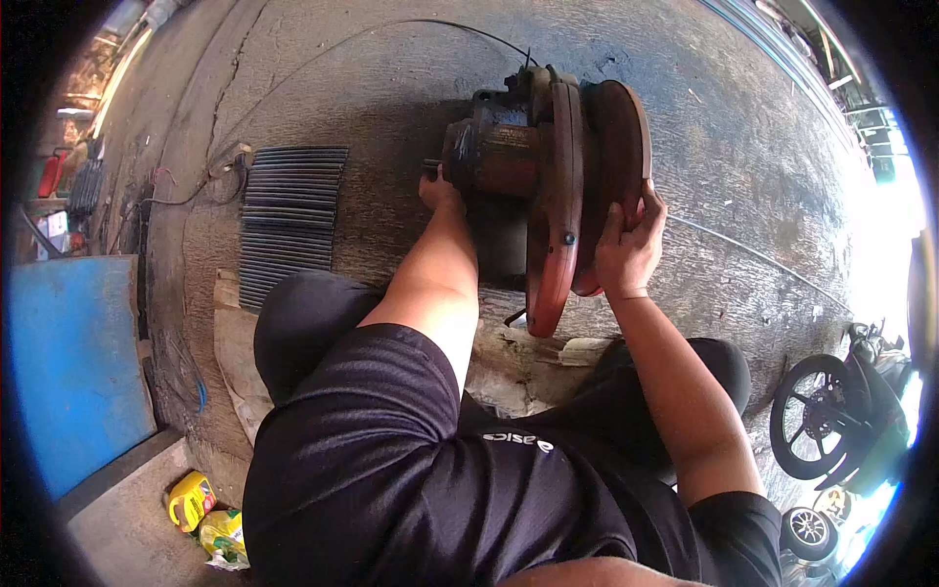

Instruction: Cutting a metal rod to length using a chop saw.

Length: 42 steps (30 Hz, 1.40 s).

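A worn, dark machine (504,157) stands on the floor before my knees, with a motor-like body and two large rounded red-brown discs or guards on its right side. It looks like a cut-off saw. My left hand (442,193) is closed at the left end of the body, beside a short metal stub (430,163); its fingers are partly hidden, so what it grips is unclear. At the right, my right hand (631,252) curls its fingers and thumb against the edge of the outer round guard (631,127). Short dark metal rods (293,210) lie in a neat row left of the machine.
A long thin rod (763,256) runs across the floor rightward. A black cable (391,26) curves behind the machine. Far left stands a blue panel (78,362), with a yellow container (191,501) below it. A motorcycle wheel (812,416) is at the right.
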Each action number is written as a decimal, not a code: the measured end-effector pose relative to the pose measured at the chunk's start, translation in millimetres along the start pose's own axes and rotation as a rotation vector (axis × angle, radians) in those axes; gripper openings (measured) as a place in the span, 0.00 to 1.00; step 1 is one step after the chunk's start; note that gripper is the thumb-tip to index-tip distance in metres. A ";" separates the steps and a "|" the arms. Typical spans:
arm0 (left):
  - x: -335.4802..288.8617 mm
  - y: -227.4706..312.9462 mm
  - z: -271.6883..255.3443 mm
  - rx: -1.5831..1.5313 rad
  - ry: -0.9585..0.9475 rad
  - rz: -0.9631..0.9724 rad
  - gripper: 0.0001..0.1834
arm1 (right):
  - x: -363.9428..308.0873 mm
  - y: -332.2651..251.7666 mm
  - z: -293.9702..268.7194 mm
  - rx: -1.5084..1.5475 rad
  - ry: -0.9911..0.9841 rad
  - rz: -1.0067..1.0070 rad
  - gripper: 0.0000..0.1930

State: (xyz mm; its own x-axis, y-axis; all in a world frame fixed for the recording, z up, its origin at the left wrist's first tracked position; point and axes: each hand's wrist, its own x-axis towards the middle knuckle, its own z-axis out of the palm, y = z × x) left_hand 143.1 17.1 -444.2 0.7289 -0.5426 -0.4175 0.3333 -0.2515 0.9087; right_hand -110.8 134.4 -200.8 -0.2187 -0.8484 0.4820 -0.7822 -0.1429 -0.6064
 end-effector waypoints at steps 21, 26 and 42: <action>-48.9 124.8 -128.2 -0.149 0.227 -0.104 0.25 | 4.8 -53.4 -11.3 -0.284 0.175 -0.056 0.23; -46.0 141.1 -160.8 -0.103 0.230 -0.065 0.21 | -0.9 -108.9 -4.9 0.254 -0.121 -0.335 0.13; -4.1 126.7 -169.2 0.120 0.030 -0.326 0.13 | -130.2 -98.0 212.3 -0.346 -1.266 -0.027 0.16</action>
State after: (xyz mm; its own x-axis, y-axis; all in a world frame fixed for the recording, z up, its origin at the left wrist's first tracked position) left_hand 283.5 123.1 -326.9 0.6136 -0.3946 -0.6840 0.4802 -0.5011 0.7199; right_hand 118.2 150.6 -338.3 0.3466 -0.7622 -0.5467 -0.9274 -0.1910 -0.3218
